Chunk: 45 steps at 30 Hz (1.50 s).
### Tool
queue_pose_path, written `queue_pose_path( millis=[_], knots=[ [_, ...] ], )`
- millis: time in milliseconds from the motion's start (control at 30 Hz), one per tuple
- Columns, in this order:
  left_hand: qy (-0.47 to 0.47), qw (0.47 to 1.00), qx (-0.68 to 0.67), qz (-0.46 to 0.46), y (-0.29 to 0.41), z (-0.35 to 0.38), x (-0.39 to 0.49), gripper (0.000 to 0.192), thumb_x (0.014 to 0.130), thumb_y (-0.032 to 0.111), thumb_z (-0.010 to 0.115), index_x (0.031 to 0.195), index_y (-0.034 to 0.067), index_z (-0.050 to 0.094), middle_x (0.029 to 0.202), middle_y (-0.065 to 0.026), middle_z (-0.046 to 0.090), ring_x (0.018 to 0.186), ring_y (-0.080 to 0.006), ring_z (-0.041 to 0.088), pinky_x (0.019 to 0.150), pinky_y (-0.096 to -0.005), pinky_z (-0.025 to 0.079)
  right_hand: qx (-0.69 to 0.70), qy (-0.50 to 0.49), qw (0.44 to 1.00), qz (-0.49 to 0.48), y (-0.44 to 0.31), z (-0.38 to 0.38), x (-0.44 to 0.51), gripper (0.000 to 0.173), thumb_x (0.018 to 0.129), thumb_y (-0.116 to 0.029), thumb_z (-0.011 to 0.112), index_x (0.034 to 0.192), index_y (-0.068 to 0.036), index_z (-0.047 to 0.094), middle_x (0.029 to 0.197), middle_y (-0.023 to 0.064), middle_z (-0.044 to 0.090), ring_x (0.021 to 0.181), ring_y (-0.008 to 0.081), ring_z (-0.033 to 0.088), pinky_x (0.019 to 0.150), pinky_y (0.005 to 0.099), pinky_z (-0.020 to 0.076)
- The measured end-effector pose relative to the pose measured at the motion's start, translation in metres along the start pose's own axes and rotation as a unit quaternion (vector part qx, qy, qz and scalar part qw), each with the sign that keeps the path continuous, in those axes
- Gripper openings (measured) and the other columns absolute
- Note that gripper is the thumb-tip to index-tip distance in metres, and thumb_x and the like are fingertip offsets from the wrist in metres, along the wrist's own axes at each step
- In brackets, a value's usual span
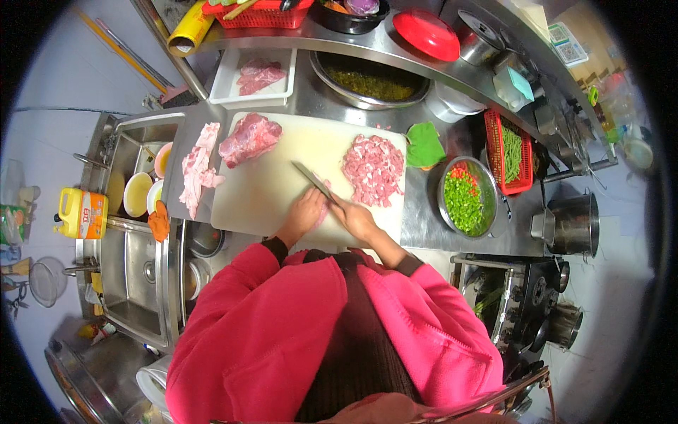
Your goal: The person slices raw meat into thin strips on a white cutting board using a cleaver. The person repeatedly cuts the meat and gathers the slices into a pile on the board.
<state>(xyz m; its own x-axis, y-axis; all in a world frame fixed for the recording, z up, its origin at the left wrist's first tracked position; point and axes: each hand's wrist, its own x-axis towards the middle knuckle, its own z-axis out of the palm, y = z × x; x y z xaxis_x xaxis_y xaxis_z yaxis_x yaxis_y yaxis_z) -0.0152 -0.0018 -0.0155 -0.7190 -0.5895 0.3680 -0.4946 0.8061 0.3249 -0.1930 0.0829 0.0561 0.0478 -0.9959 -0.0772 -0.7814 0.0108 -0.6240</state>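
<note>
My right hand [354,219] grips the handle of a kitchen knife [311,178], its blade angled to the far left over a white cutting board [265,199]. Under and beside my left hand [307,212] lies a strip of raw meat [322,214], partly hidden by the fingers, which press it to the board beside the blade. A pile of cut meat pieces [373,169] covers the board's right side. At its far left corner rests a large raw meat chunk [251,139]. Pale fatty trimmings [200,170] lie on the steel counter just left of the board.
Behind the board stand a white tray [222,95] with meat and a steel basin [365,103] of dark liquid. To the right are a green cloth [425,144], a bowl of chopped peppers [463,201] and a red basket [522,183] of green beans. Sinks [130,275] are at left.
</note>
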Motion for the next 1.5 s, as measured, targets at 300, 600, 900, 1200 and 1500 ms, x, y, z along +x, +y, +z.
queue_pose_path(
  millis=[300, 600, 900, 1200, 1500],
  knots=[
    [-0.013, 0.995, -0.08, -0.051, 0.008, 0.002, -0.003, 0.042, 0.089, 0.013, 0.061, 0.127, -0.002, 0.057, 0.131, -0.0156, 0.058, 0.12, -0.0347, 0.055, 0.098, -0.0411, 0.05, -0.027, -0.05, 0.998, 0.035, 0.005, 0.011, 0.008, 0.048, 0.101, -0.039, 0.048, 0.143, -0.017, 0.051, 0.094, 0.0277, 0.068, 0.089, 0.0451, 0.066, 0.08, 0.0498, 0.0526],
    [-0.011, 0.995, -0.074, -0.064, 0.005, 0.01, -0.006, 0.038, 0.093, 0.021, 0.059, 0.124, -0.001, 0.059, 0.125, -0.0148, 0.061, 0.111, -0.0317, 0.06, 0.089, -0.0411, 0.054, -0.065, -0.133, 0.984, 0.103, 0.013, -0.024, -0.058, 0.048, 0.102, -0.036, 0.046, 0.145, -0.014, 0.047, 0.104, 0.0284, 0.066, 0.095, 0.0444, 0.064, 0.083, 0.0499, 0.0508],
    [-0.018, 1.0, -0.009, -0.008, 0.004, -0.01, -0.006, 0.037, 0.092, 0.016, 0.058, 0.125, 0.0, 0.059, 0.126, -0.0133, 0.06, 0.116, -0.0306, 0.058, 0.094, -0.0394, 0.052, 0.01, -0.068, 0.998, -0.013, 0.001, -0.016, -0.008, 0.047, 0.102, -0.037, 0.047, 0.142, -0.014, 0.051, 0.11, 0.028, 0.066, 0.099, 0.0434, 0.064, 0.088, 0.0489, 0.05],
    [0.009, 1.0, -0.003, -0.001, 0.003, -0.006, -0.008, 0.038, 0.093, 0.02, 0.058, 0.128, 0.003, 0.06, 0.128, -0.0128, 0.061, 0.116, -0.0273, 0.059, 0.094, -0.0379, 0.052, -0.041, -0.072, 0.997, 0.005, 0.012, 0.014, 0.022, 0.044, 0.102, -0.038, 0.046, 0.14, -0.015, 0.055, 0.098, 0.0297, 0.067, 0.089, 0.0459, 0.065, 0.082, 0.0508, 0.0511],
    [0.077, 0.996, -0.052, -0.018, 0.007, 0.011, -0.013, 0.042, 0.093, 0.018, 0.058, 0.133, 0.004, 0.057, 0.127, -0.0123, 0.061, 0.113, -0.0274, 0.061, 0.094, -0.0374, 0.053, -0.041, -0.095, 0.994, 0.02, 0.021, -0.023, -0.041, 0.043, 0.103, -0.037, 0.045, 0.137, -0.013, 0.057, 0.103, 0.0287, 0.066, 0.094, 0.0454, 0.064, 0.084, 0.0487, 0.0509]
  ],
)
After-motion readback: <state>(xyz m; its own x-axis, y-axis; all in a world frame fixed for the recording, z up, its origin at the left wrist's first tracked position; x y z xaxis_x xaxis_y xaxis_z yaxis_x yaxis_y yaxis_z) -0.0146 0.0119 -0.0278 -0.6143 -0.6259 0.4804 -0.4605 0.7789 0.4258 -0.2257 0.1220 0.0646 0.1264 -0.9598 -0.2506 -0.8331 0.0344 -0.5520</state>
